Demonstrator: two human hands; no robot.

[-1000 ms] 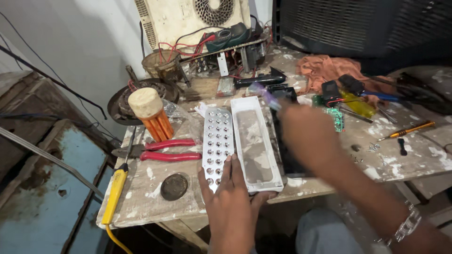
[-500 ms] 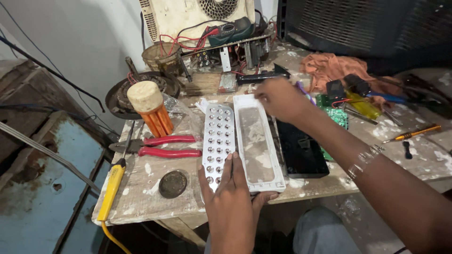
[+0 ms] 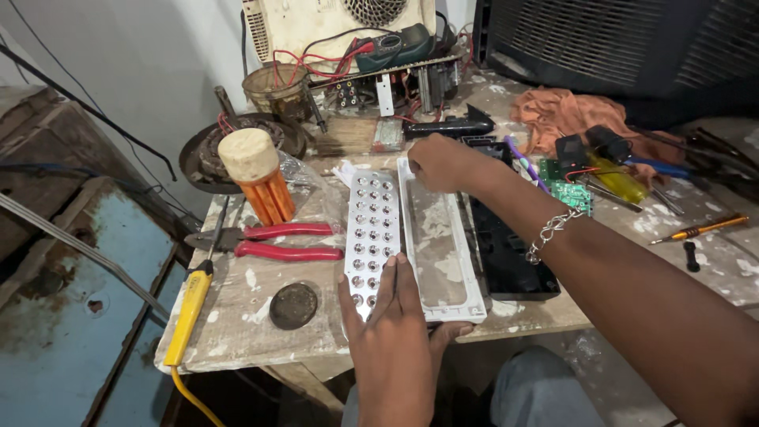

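Here both hands press flat: left hand [image 3: 393, 332] on one reflector panel [image 3: 371, 237], right hand [image 3: 443, 162] on one white cover [image 3: 439, 245].

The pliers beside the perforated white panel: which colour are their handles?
Red handles on the pliers, seen best in the head view.

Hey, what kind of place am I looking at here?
Most likely a small electronics repair bench. The worn, paint-stained table holds red-handled pliers, a green circuit board and an opened white LED light panel, which the left hand and right hand steady.
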